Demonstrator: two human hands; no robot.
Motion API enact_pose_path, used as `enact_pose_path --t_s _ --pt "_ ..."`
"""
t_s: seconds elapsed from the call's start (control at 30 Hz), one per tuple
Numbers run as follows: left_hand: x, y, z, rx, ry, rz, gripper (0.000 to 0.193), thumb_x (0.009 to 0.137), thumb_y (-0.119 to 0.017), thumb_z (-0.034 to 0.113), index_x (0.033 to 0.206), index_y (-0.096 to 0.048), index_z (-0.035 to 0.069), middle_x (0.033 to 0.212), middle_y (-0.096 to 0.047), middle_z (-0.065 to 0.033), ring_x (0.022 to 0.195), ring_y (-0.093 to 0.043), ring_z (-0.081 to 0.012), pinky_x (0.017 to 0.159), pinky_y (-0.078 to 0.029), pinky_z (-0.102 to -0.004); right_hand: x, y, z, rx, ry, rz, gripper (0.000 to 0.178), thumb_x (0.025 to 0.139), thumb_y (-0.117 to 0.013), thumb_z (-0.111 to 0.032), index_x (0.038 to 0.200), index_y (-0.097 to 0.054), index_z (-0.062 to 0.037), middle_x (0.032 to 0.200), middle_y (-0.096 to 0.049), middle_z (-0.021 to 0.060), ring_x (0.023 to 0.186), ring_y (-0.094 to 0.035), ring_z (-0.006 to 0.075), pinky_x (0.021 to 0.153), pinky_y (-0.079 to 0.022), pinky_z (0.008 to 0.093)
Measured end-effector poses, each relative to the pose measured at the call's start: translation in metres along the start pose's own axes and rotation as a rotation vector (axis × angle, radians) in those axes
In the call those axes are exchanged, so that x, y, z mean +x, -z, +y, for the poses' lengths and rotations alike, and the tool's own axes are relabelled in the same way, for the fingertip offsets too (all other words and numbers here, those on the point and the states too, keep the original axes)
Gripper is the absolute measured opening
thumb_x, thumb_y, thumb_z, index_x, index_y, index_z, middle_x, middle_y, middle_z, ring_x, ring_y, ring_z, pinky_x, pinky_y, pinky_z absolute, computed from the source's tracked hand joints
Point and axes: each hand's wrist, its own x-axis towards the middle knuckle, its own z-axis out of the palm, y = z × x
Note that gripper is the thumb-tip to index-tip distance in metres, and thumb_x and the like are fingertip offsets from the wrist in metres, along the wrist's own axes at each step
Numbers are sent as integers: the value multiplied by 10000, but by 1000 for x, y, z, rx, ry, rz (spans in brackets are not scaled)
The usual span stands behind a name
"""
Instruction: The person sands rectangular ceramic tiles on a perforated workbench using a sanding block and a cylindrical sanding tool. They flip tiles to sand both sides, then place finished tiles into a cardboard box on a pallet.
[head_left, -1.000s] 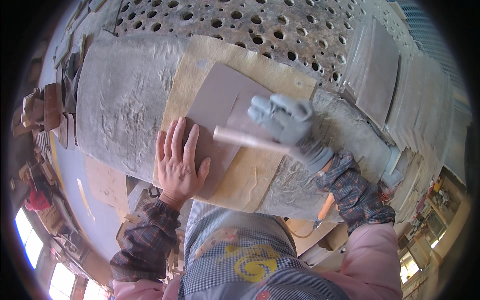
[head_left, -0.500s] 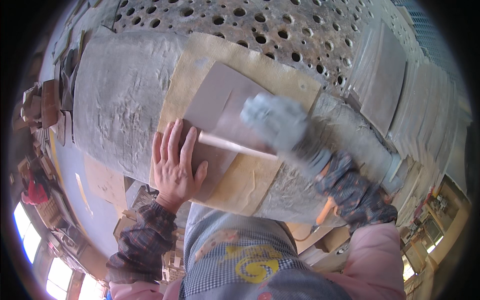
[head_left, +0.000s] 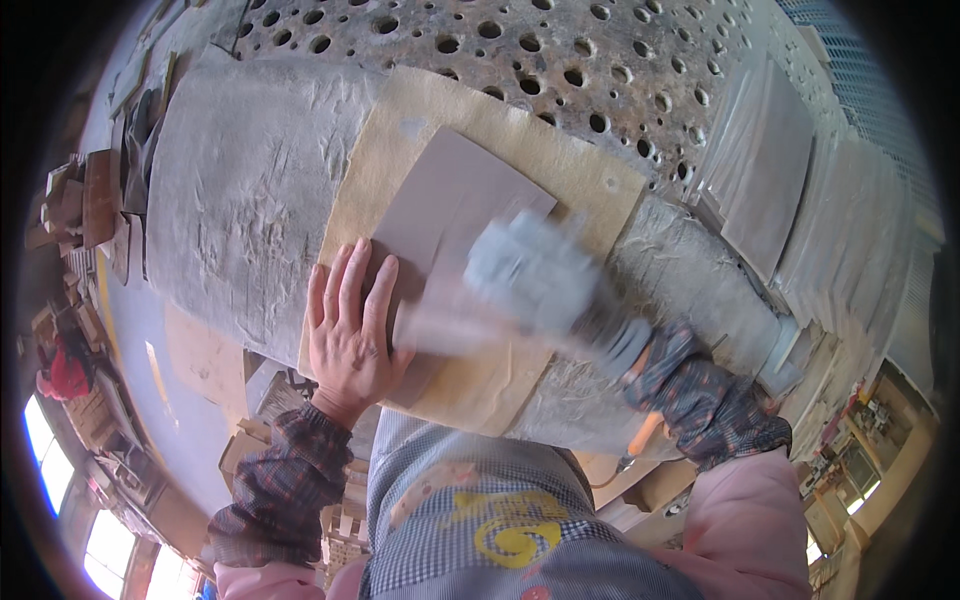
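Note:
My bare left hand lies flat with its fingers stretched out, pressing the left edge of a thin mauve-grey panel. Under the panel is a larger tan sheet with a rough, felt-like surface. My right hand, in a grey-blue glove, is closed over the panel and blurred by motion. Beneath it shows a flat block with a pale long edge, also smeared, reaching left almost to my left fingertips. How the gloved fingers wrap round the block cannot be made out.
The tan sheet rests on a grey, wrinkled padded surface. Beyond it lies a rusty metal plate with round holes. Thin grey panels are stacked at the right. An orange-handled tool is below my right forearm; wooden pieces stand at far left.
My right hand has moved a little left and nearer to me, and the pale-edged block has shifted with it across the panel. My left hand stays in place.

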Motion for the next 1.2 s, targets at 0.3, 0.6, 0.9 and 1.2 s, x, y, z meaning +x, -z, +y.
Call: enact_pose_path --t_s 0.3,0.6,0.9,1.2 --pt "-2 2 3 -26 22 -7 795 838 -714 350 1563 -493 111 1655 -397 -194 1547 -357 -386 1294 -199 -567 21 39 36 -205 -170 186 341 935 -705 -211 1266 -724 -135 1296 -737 111 1326 -644 286 1174 -469 510" --pt "1 3 3 -30 12 26 805 829 -720 346 1566 -489 118 1648 -407 -183 1550 -352 -381 1296 -197 -569 -7 -10 1 -99 -109 73 319 945 -670 -199 1258 -714 -156 1335 -713 75 1340 -631 269 1190 -459 515" --pt "-1 3 3 -28 12 25 793 863 -688 343 1579 -458 90 1649 -413 -179 1548 -358 -375 1299 -195 -565 2 -6 -6 -89 -100 104 287 915 -722 -228 1196 -726 -172 1287 -717 65 1294 -649 290 1153 -484 524" --pt "-6 0 -2 -120 19 49 767 886 -580 119 1601 -350 -38 1664 -402 -215 1573 -354 -342 1305 -207 -525 33 25 -16 -244 -318 142 256 923 -716 -184 1175 -741 -150 1259 -755 65 1264 -683 243 1124 -511 476"
